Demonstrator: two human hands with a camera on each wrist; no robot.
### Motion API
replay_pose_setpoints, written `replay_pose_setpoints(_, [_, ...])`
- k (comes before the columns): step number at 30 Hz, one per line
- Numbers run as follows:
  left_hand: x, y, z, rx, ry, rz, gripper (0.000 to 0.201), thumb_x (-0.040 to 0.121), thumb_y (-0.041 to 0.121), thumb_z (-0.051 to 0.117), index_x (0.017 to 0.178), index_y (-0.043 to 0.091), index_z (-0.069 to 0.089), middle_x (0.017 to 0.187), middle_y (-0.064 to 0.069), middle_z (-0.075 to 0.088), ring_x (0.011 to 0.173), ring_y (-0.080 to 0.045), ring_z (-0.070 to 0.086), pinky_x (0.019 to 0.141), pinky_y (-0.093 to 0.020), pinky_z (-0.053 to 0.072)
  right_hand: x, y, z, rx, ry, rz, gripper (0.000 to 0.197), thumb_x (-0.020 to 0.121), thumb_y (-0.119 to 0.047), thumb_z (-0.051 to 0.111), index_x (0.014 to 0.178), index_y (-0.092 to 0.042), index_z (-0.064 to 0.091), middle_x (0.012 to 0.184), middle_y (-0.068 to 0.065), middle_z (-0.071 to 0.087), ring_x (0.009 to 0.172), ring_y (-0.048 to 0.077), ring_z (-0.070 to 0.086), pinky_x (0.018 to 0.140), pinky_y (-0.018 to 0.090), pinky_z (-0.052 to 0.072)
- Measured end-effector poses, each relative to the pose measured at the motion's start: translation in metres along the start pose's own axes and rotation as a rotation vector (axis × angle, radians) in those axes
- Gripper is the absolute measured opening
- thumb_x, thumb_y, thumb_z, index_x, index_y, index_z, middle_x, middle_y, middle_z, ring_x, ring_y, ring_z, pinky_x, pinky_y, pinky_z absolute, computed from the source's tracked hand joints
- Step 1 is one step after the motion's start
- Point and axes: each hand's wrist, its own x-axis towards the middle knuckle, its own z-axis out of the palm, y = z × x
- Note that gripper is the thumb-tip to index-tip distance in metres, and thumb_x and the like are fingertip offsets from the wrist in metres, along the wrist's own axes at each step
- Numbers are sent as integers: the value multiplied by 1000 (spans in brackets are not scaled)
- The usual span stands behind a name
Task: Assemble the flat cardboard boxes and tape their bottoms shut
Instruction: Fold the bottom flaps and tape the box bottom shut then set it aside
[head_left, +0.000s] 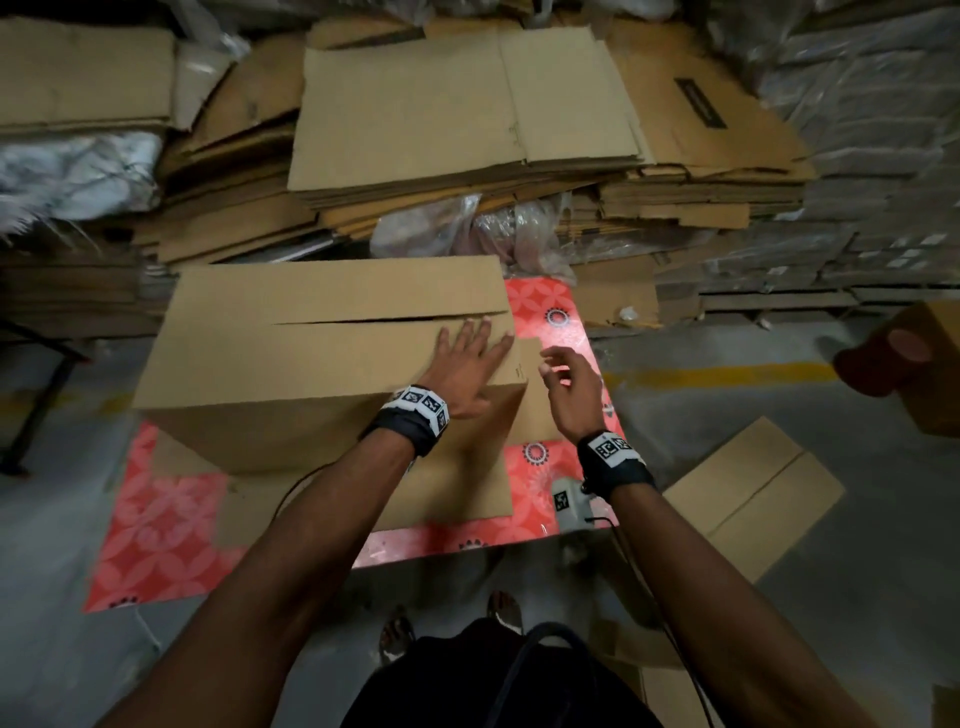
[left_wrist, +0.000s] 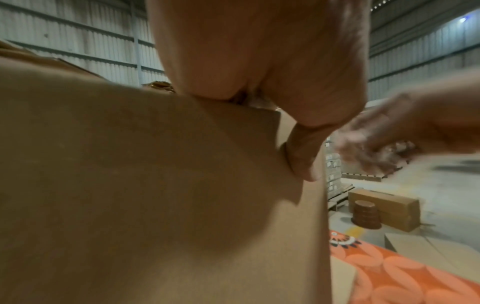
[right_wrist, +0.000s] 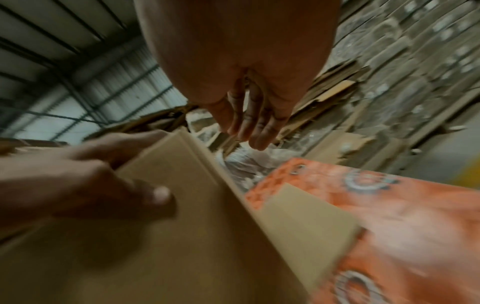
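While the left hand (head_left: 470, 364) lies flat, fingers spread, on the matte brown cardboard box (head_left: 311, 353), its folded flaps meet along a narrow seam. The right hand (head_left: 569, 387) hovers beside it, grip loose and empty, above a glossy red patterned mat (head_left: 166, 519).

Brown cardboard box (head_left: 322, 358) on a red-orange flower-patterned mat (head_left: 166, 519).

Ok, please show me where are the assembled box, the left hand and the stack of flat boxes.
assembled box (head_left: 270, 358): head view, on its top flap.
left hand (head_left: 467, 364): head view, on the back of the hand.
stack of flat boxes (head_left: 415, 114): head view, on the top sheet.
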Motion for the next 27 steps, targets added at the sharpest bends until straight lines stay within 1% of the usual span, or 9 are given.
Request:
replay_pose_setpoints(2, [-10,-15,1,-19,-1,57,115,83,40,77,163,31,-5,171,-10,-10,157,-35,-5,123,-63,3,13,-20,12,-23,-50,-89,26,96,-10,61,121,-13,66,116,8,63,96,17,61,78,20,49])
replay_pose_setpoints(6, [-39,-46,-1,-131,-16,158,109,74,15,83,161,36,20,172,5,3,158,-19,3,124,-60,2,31,-43,34,-140,-187,-269,36,89,-9,57,124,-11,64,125,10,55,116,27,54,102,43,46])
replay_pose_setpoints(9, [-63,-69,-1,-286,3,189,98,65,0,76,151,32,42,169,11,18,157,-14,12,121,-64,5,43,-56,47,-339,-268,-280,52,85,-32,60,134,-15,58,146,15,46,132,41,42,111,47,34])
replay_pose_setpoints(13, [-85,-84,-5,-637,3,104,76,61,10,57,135,26,61,149,25,45,149,-6,32,120,-49,0,42,-66,61,-605,-406,-173,78,84,-68,57,152,-34,36,167,13,15,151,50,4,120,61,8])
replay_pose_setpoints(14, [-87,-86,-6,-732,22,67,69,64,6,53,130,24,66,142,27,52,144,-4,40,124,-47,2,42,-68,63,-633,-429,-174,82,82,-74,49,153,-35,34,168,15,15,151,51,5,120,62,7])
replay_pose_setpoints(16, [-88,-85,-6,-865,126,-15,54,70,3,47,113,20,75,130,15,66,130,-9,55,122,-45,29,41,-71,67,-711,-434,-205,85,80,-76,36,153,-33,33,166,18,21,147,52,17,119,62,15])
replay_pose_setpoints(18, [-83,-81,-3,-912,248,-136,45,73,23,45,107,19,75,122,5,71,118,-15,63,108,-40,45,45,-73,66,-786,-432,-242,81,81,-73,34,152,-31,36,162,17,31,141,51,29,115,61,24])
replay_pose_setpoints(25, [-49,-46,3,-412,449,-218,58,85,55,38,126,23,65,124,-1,60,115,-26,57,103,-42,42,52,-94,47,-726,-282,-532,31,85,-33,55,113,-25,64,113,0,69,109,34,61,88,49,43])
replay_pose_setpoints(27, [-41,-37,12,-256,418,-254,58,86,66,37,130,34,60,126,1,53,120,-25,49,105,-46,37,54,-104,39,-691,-188,-623,34,78,-18,64,111,-21,67,106,2,70,98,34,64,80,45,45])
